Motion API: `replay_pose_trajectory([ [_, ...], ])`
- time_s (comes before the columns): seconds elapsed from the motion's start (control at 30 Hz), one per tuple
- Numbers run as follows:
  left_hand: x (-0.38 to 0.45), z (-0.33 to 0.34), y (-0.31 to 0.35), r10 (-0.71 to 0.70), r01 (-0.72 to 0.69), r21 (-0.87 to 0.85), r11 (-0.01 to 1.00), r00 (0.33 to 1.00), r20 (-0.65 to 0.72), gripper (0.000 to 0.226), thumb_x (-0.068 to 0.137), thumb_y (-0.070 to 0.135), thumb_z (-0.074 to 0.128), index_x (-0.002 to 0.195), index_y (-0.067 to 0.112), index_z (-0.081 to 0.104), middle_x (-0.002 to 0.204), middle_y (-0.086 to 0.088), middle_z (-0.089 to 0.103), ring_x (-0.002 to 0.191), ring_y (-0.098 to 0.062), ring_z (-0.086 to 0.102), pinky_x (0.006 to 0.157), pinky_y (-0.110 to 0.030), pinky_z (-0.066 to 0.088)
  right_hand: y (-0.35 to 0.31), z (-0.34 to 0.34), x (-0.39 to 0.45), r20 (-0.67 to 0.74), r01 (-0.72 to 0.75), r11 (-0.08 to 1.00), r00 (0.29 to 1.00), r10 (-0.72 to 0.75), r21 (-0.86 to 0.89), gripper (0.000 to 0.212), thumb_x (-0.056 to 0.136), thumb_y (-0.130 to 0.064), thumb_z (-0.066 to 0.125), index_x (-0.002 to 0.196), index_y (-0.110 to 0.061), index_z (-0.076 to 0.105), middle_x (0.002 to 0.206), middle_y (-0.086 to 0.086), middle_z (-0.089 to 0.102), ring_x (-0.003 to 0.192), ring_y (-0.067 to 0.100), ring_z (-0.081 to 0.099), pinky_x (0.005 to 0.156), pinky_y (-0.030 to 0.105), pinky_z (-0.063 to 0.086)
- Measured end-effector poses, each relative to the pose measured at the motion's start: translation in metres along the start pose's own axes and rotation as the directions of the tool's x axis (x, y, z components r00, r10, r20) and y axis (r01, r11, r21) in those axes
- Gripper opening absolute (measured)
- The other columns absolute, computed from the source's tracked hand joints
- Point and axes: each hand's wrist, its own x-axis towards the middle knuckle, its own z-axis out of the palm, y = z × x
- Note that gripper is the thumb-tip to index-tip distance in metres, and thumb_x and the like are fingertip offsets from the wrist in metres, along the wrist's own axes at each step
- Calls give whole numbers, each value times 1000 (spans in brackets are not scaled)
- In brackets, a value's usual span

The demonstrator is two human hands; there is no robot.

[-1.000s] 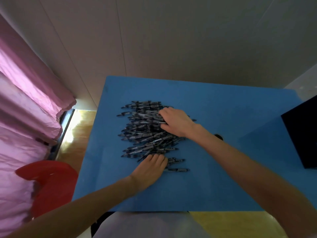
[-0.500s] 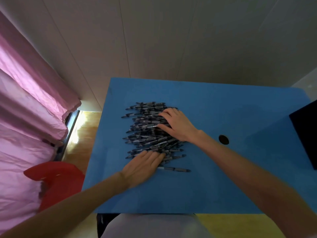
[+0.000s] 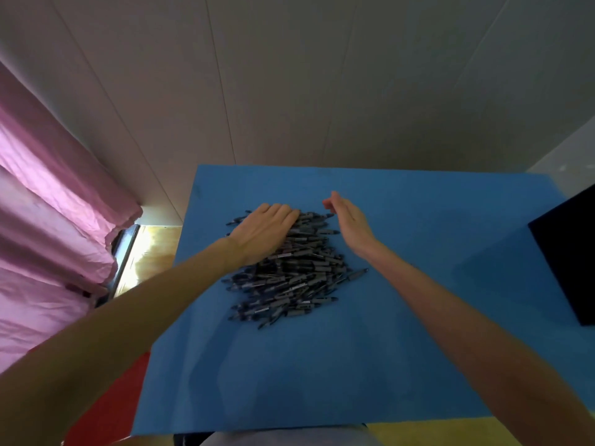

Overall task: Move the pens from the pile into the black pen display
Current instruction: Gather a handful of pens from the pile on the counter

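A pile of dark grey pens (image 3: 289,275) lies in the middle of the blue table (image 3: 322,375). My left hand (image 3: 262,233) rests flat on the pile's far left part, fingers straight and together. My right hand (image 3: 349,223) stands on edge at the pile's far right side, fingers straight, holding nothing. The black pen display (image 3: 568,252) sits at the table's right edge, partly cut off by the frame.
A pink curtain (image 3: 48,226) hangs at the left. A red chair (image 3: 109,410) stands by the table's near left corner. A pale panelled wall runs behind the table. Bare blue surface lies between the pile and the display.
My left hand moved from the pile's near edge to its far left top. My right hand lifted off the pens and turned on edge at the pile's right. The camera view shifted.
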Motion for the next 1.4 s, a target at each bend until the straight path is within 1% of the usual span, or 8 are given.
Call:
replay_pose_trajectory([
  [0.17, 31, 11, -26, 2, 12, -162, 987, 996, 85, 39, 101, 19, 47, 138, 8, 44, 121, -10, 53, 102, -29, 54, 87, -38, 42, -18, 15, 14, 168, 6, 989, 986, 19, -147, 65, 106, -59, 28, 145, -13, 52, 141, -5, 53, 130, 10, 47, 111, 27, 31],
  [0.33, 37, 44, -31, -80, 155, -417, 895, 978, 192, 47, 107, 32, 40, 149, 10, 37, 136, -13, 46, 122, -33, 48, 102, -43, 40, -11, 34, 27, 221, 6, 972, 974, 47, -235, 66, 105, -64, 25, 123, -17, 68, 126, 2, 68, 118, 20, 61, 102, 36, 45],
  [0.47, 24, 64, -31, -120, 255, -503, 826, 951, 285, 68, 105, 58, 21, 160, 18, 25, 163, -9, 26, 151, -28, 22, 124, -44, 21, 13, 45, 39, 168, 27, 959, 986, 21, -282, 91, 95, -81, 19, 99, -1, 65, 95, 18, 67, 88, 31, 64, 85, 54, 51],
  [0.6, 17, 65, -32, -135, 282, -603, 746, 951, 278, 75, 102, 66, 15, 164, 24, 6, 171, 2, 4, 156, -18, 9, 127, -40, 13, 7, 48, 35, 71, 25, 964, 997, -6, -264, 69, 102, -68, 24, 120, -18, 68, 118, -5, 68, 108, 12, 61, 98, 36, 49],
  [0.8, -7, 69, -45, -462, 451, -699, 555, 866, 193, 69, 105, 59, 28, 162, 21, 17, 170, 5, 11, 155, -15, 14, 125, -37, 18, 22, 46, 44, -133, 25, 949, 989, -71, -316, 42, 107, -56, 27, 80, -34, 52, 85, -15, 54, 86, 12, 53, 82, 33, 43],
  [0.97, -29, 86, -54, -673, 661, -729, 177, 622, 400, 69, 106, 54, 32, 160, 12, 25, 168, -2, 21, 154, -19, 18, 126, -39, 18, 31, 46, 61, 40, 22, 981, 999, -15, -192, 56, 107, -54, 31, 147, -21, 51, 149, -4, 51, 140, 15, 41, 118, 35, 32],
  [1.1, -22, 65, -33, -726, 459, -861, -220, 512, 459, 53, 110, 46, 30, 154, 17, 34, 145, 13, 40, 136, -8, 38, 116, -28, 26, 10, 63, 67, 227, 43, 969, 974, 14, -245, 60, 108, -55, 25, 154, -20, 42, 158, -5, 41, 148, 15, 28, 123, 35, 20],
  [1.4, 4, 67, -31, -634, 414, -899, -141, 660, 403, 62, 102, 62, 38, 154, 28, 36, 161, 11, 33, 147, -7, 30, 123, -35, 24, 2, 84, 87, 209, 153, 785, 977, -30, -601, 68, 102, -68, 21, 151, -26, 42, 151, 1, 42, 137, 26, 39, 110, 48, 32],
])
